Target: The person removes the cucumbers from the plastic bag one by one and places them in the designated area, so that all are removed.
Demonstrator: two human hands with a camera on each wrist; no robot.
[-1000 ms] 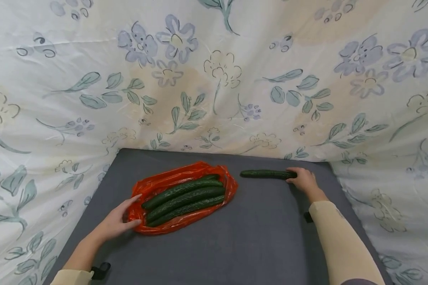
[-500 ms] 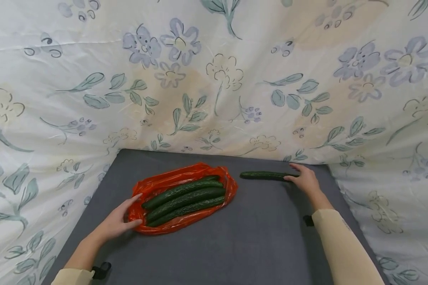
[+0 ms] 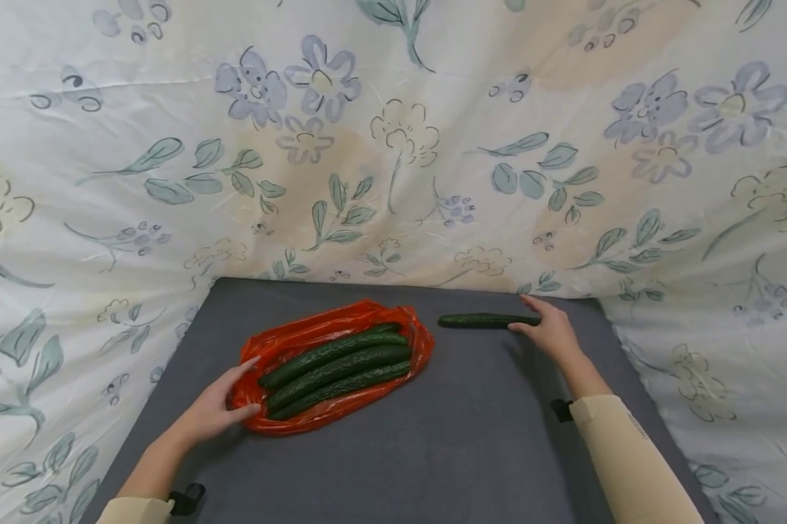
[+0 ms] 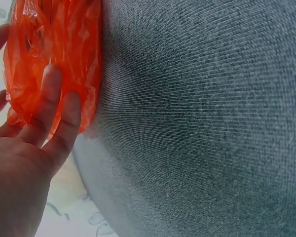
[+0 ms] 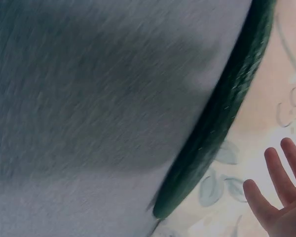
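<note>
Several dark green cucumbers (image 3: 337, 369) lie side by side in an opened red plastic bag (image 3: 314, 326), left of centre on the grey tabletop. At the bag's left end is my left hand (image 3: 211, 411), its thumb and fingers spread apart. The left wrist view shows those extended fingers (image 4: 50, 91) resting against the red plastic (image 4: 79, 54). A single cucumber (image 3: 475, 320) lies to the right of the bag. My right hand (image 3: 553, 336) is over its right end with fingers spread. In the right wrist view that cucumber (image 5: 217, 113) lies apart from the spread fingers (image 5: 278, 175).
The grey tabletop (image 3: 432, 451) ends at floral cloth (image 3: 406, 218), which hangs at the back and both sides. A black strap (image 3: 186, 498) is on the left wrist and another black strap (image 3: 561, 410) on the right.
My right hand has let go of the single cucumber, spread its fingers and shifted slightly left above it. The left hand, the bag and the cucumbers stay put.
</note>
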